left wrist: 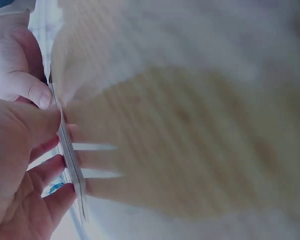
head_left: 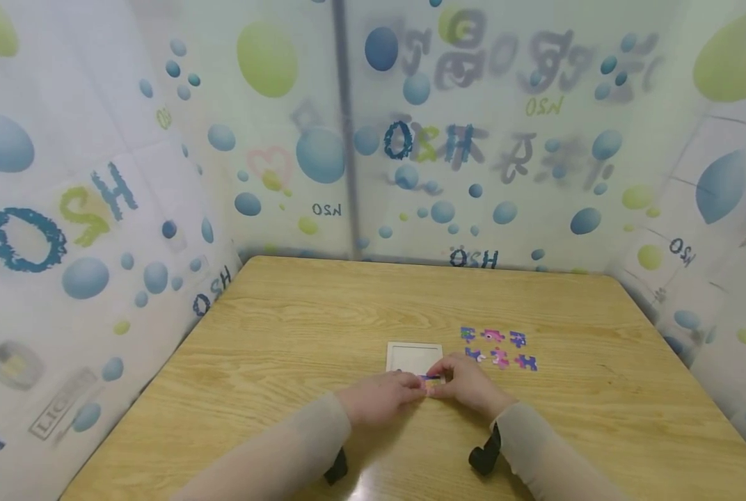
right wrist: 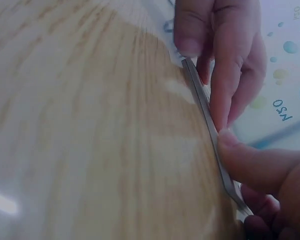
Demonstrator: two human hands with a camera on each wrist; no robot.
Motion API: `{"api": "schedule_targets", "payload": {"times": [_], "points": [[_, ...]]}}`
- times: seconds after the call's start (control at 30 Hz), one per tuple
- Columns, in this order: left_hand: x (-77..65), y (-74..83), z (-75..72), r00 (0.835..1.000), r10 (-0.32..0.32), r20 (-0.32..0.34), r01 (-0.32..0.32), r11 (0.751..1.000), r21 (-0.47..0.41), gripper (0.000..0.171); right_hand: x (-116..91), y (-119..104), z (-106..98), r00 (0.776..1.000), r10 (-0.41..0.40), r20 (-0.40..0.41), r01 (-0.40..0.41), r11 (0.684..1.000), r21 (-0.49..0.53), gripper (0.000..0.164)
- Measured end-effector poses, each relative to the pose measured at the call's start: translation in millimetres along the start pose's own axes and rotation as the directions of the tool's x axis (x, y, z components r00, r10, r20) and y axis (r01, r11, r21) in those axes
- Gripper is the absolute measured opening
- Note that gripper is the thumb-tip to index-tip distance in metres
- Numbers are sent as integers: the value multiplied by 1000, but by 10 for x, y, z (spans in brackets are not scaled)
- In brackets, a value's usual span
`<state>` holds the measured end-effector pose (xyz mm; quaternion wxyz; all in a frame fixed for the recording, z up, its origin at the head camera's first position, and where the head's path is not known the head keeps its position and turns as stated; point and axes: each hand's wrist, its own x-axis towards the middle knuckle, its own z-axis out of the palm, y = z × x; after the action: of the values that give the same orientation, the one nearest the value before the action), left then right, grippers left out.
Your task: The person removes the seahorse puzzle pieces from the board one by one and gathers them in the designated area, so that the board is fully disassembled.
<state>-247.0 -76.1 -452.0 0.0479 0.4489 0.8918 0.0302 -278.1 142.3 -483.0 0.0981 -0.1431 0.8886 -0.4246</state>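
Observation:
In the head view, a white square puzzle tray (head_left: 413, 356) lies flat on the table. Colourful puzzle pieces (head_left: 432, 383) show at its near right part, between the hands. My left hand (head_left: 382, 396) holds the tray along its near left side; the left wrist view shows its thumb and curled fingers at the tray edge (left wrist: 72, 155). The thumb and forefinger of my right hand (head_left: 467, 383) pinch a piece at the near right corner. In the right wrist view, the right thumb (right wrist: 227, 139) meets the left hand's fingertip above the tray edge (right wrist: 205, 107). The fingers partly hide the piece.
Several loose purple and pink puzzle pieces (head_left: 500, 358) lie in two rows to the right of the tray. The wooden table (head_left: 273, 313) is bounded by patterned curtains (head_left: 285, 139) at the back and both sides.

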Motion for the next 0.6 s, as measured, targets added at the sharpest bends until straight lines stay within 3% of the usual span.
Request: {"api": "schedule_targets", "payload": {"times": [0.37, 0.6], "points": [[-267, 38, 0, 1000, -9, 28, 7, 997, 72, 56, -1, -28, 18, 1000, 10, -16, -10, 1000, -21, 20], [-407, 32, 37, 999, -32, 36, 31, 999, 21, 58, -8, -50, 10, 1000, 17, -12, -17, 1000, -15, 20]]}}
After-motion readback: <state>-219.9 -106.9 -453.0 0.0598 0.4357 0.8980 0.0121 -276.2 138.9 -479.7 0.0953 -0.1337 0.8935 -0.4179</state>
